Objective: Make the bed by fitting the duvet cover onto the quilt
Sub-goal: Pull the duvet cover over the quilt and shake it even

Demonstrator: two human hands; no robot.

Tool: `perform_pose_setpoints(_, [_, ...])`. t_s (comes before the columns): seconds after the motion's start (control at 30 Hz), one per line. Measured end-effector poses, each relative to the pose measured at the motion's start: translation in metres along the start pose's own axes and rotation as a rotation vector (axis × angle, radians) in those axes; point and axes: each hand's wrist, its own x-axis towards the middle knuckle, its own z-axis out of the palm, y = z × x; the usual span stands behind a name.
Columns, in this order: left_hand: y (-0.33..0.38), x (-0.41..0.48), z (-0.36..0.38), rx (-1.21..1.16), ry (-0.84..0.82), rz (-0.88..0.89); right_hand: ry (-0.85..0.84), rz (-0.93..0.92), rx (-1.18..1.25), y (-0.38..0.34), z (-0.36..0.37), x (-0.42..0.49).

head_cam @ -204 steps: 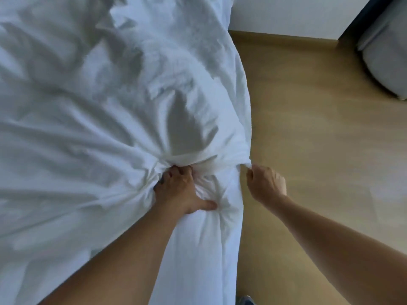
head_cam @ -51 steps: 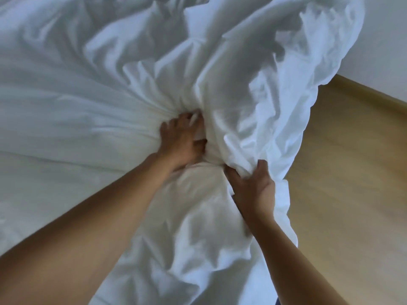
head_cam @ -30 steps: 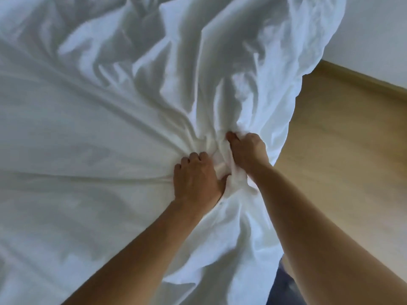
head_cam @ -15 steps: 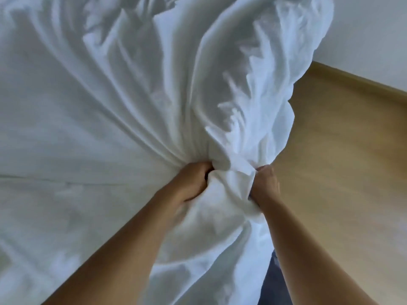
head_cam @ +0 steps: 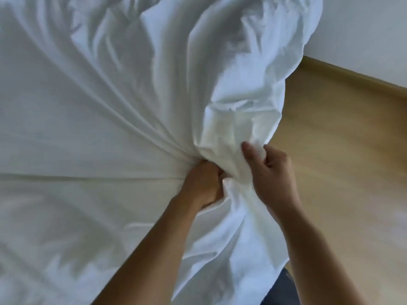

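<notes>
White duvet cover [head_cam: 92,133] over most of the view, spread wide at the left, pulled into long taut folds running down and rightward toward one gathered point near the middle. Straight crease across the cloth at mid-height, ending at that same point. Softer wrinkles and shadow lower left.

Left hand [head_cam: 203,186] at the gathered point, fingers curled tight into a fist around a bunch of the cover, knuckles up, forearm coming in from the lower edge. Fingertips buried in cloth, not visible.

Just beside it, a puffed, bulging mass [head_cam: 240,89] of white cloth rising up and to the right, crumpled at its top edge; whether quilt inside the cover or cover alone, cannot tell.

Right hand [head_cam: 272,170] close against the left, a fold of cover between them. Thumb and curled fingers [head_cam: 247,150] pinching a small wad of the cloth at the foot of the bulge, forearm entering from the lower right corner. Cover hanging down below both wrists.

Wooden floor [head_cam: 343,164] at the right, wooden skirting along a pale wall [head_cam: 361,34] upper right. Dark blue fabric [head_cam: 279,289] at the bottom edge.
</notes>
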Motion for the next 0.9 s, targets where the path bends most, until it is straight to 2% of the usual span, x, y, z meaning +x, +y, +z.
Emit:
perform_pose_setpoints(0.07, [0.0,0.002,-0.021,-0.217,-0.078,0.003,-0.139,0.028,0.085,0.006,0.008,-0.003])
perform_pose_setpoints(0.1, [-0.002,-0.003,-0.034,-0.4,-0.13,-0.018,-0.146,0.055,0.166,0.012,0.01,-0.003])
perform_pose_setpoints(0.17, [-0.015,-0.018,-0.058,-0.633,-0.119,-0.114,-0.046,0.157,0.371,0.028,0.014,-0.003])
perform_pose_setpoints(0.2, [-0.024,-0.026,-0.07,-0.631,-0.084,-0.138,0.012,0.21,0.34,0.041,0.014,-0.002])
perform_pose_setpoints(0.27, [-0.047,-0.039,-0.085,-0.504,0.009,-0.142,0.019,0.369,0.022,0.075,0.012,0.002])
perform_pose_setpoints(0.37, [-0.074,-0.055,-0.104,-0.249,0.317,-0.098,-0.203,0.617,-0.212,0.116,0.007,-0.001])
perform_pose_setpoints(0.47, [-0.107,-0.065,-0.125,0.157,0.619,-0.092,-0.173,0.595,-0.174,0.122,-0.004,-0.003])
perform_pose_setpoints(0.53, [-0.137,-0.073,-0.142,0.312,0.768,-0.211,-0.078,0.506,-0.181,0.109,-0.015,-0.002])
perform_pose_setpoints(0.57, [-0.151,-0.077,-0.148,0.348,0.794,-0.328,-0.04,0.477,-0.159,0.098,-0.02,0.0])
perform_pose_setpoints(0.6, [-0.16,-0.08,-0.151,0.357,0.777,-0.46,-0.035,0.492,-0.022,0.083,-0.025,0.002])
perform_pose_setpoints(0.63, [-0.164,-0.082,-0.15,0.354,0.726,-0.568,-0.123,0.542,0.232,0.066,-0.028,0.003])
perform_pose_setpoints(0.67, [-0.163,-0.083,-0.147,0.331,0.684,-0.623,-0.295,0.594,0.535,0.046,-0.029,0.001])
perform_pose_setpoints(0.7, [-0.158,-0.083,-0.142,0.314,0.691,-0.609,-0.473,0.615,0.775,0.026,-0.027,-0.003])
perform_pose_setpoints(0.73, [-0.148,-0.081,-0.136,0.293,0.741,-0.541,-0.642,0.595,0.905,0.009,-0.021,-0.008])
perform_pose_setpoints(0.8, [-0.112,-0.076,-0.122,0.109,0.831,-0.304,-0.811,0.47,0.826,-0.009,0.002,-0.017])
perform_pose_setpoints(0.83, [-0.09,-0.072,-0.113,-0.036,0.749,-0.21,-0.819,0.399,0.675,-0.013,0.015,-0.021])
perform_pose_setpoints(0.87, [-0.072,-0.066,-0.1,-0.125,0.597,-0.149,-0.795,0.309,0.519,-0.017,0.027,-0.024])
perform_pose_setpoints(0.9, [-0.057,-0.06,-0.086,-0.105,0.417,-0.127,-0.732,0.198,0.372,-0.018,0.036,-0.027])
